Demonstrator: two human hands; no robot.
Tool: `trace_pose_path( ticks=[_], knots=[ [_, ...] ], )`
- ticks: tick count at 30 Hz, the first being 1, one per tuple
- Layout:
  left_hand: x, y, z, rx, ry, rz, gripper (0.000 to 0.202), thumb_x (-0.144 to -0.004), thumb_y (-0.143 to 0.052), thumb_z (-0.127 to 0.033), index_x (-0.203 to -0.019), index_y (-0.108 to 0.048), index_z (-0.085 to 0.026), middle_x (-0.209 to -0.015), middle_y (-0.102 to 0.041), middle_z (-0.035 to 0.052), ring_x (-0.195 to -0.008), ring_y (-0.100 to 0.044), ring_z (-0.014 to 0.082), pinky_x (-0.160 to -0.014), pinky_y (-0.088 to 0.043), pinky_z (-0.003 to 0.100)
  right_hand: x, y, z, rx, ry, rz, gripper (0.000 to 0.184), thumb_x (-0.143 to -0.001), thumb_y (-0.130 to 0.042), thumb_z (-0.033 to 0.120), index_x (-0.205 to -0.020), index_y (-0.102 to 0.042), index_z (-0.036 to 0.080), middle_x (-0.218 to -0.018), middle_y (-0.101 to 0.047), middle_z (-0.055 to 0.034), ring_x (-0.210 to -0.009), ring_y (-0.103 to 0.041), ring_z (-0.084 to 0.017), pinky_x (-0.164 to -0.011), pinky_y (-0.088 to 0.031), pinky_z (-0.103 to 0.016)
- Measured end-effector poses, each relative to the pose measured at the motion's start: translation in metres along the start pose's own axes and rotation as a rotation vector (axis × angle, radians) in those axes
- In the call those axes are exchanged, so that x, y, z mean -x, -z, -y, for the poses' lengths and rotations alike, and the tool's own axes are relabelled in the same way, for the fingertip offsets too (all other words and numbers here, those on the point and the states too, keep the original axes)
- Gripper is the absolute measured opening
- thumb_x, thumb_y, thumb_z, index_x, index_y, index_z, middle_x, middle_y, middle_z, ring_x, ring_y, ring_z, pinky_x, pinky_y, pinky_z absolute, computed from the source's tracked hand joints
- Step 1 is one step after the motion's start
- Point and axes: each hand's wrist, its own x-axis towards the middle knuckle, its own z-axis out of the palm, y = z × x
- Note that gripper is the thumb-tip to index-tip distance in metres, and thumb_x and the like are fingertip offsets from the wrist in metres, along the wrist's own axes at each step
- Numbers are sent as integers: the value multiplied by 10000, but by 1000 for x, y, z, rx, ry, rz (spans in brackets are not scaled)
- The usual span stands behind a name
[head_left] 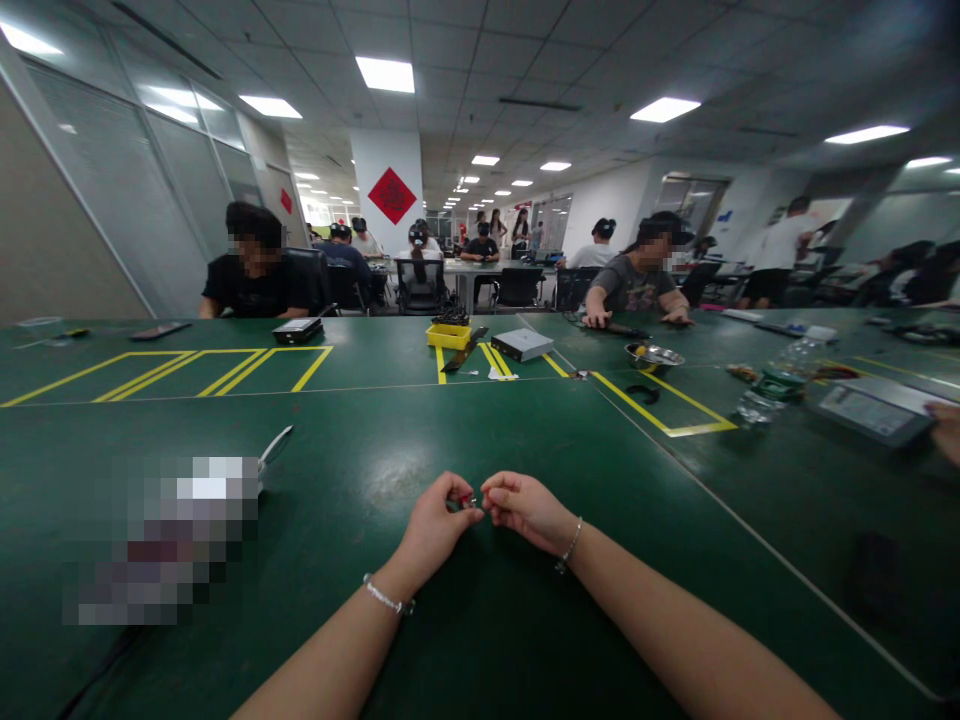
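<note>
My left hand [439, 520] and my right hand [521, 507] meet just above the green table [360, 440], fingertips pinched together. Between them sits a tiny object [469, 500] with a red and silvery glint, too small to name. Both hands are closed on it. A bracelet circles each wrist.
A blurred patch [165, 540] with a white cable [274, 445] lies to the left. Farther back are a yellow tray [448, 335], a grey box [523, 344], a metal bowl [654, 355] and a plastic bottle [772, 385]. Two people sit across the table; another hand [946, 430] shows at the right edge.
</note>
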Motion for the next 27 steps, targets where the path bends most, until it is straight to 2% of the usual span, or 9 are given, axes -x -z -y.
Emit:
trace_pose_path(
  ticks=[3, 6, 11, 14, 17, 22, 27],
  knots=[
    [-1, 0, 1, 4, 0, 16, 166, -575, -577, -157, -694, -463, -182, -640, -490, -49, -610, -476, 100, -579, -373, 211, 0, 1, -2, -3, 9, -4, 248, -547, -683, 177, -742, -534, 139, -733, -575, -2, -551, -514, -62, -576, -397, -232],
    [0, 1, -1, -14, 0, 9, 158, -596, -576, -189, -717, -475, -183, -651, -496, -46, -619, -474, 104, -589, -370, 215, 0, 1, -1, 16, 3, -5, 244, -538, -685, 166, -734, -543, 134, -717, -576, -2, -540, -510, -61, -567, -394, -230],
    [1, 3, -7, -39, 18, 6, 145, -687, -509, -316, -718, -511, -175, -604, -491, -37, -577, -450, 108, -554, -349, 220, 1, -2, 2, 60, -13, -21, 235, -651, -599, 345, -692, -539, 121, -538, -521, 15, -447, -453, -55, -457, -341, -204],
    [2, 3, -7, 10, 27, 60, 271, -771, -372, -379, -669, -505, -166, -547, -478, -31, -529, -445, 107, -533, -347, 225, 0, -2, 2, 62, -17, -26, 316, -702, -515, 434, -630, -511, 127, -461, -471, 28, -396, -414, -53, -404, -298, -196],
    [1, 3, -5, 39, 36, 90, 336, -798, -304, -398, -668, -504, -161, -531, -476, -28, -514, -452, 107, -535, -352, 229, -2, -1, -1, 56, -36, -45, 347, -707, -492, 463, -603, -492, 132, -424, -442, 38, -366, -388, -49, -382, -278, -190],
    [1, 3, -5, -31, 37, 39, 193, -736, -439, -340, -714, -514, -164, -599, -493, -28, -572, -452, 110, -557, -349, 224, 0, -2, 0, 9, 4, -3, 211, -651, -606, 312, -715, -530, 126, -574, -543, 12, -467, -475, -55, -480, -365, -198],
    [2, 2, -7, -83, 14, -1, 123, -633, -545, -209, -740, -493, -176, -664, -502, -39, -623, -463, 104, -588, -356, 215, 0, 1, 0, -19, 15, 22, 209, -571, -661, 152, -739, -537, 137, -695, -582, 4, -520, -505, -54, -546, -396, -211]
  ],
)
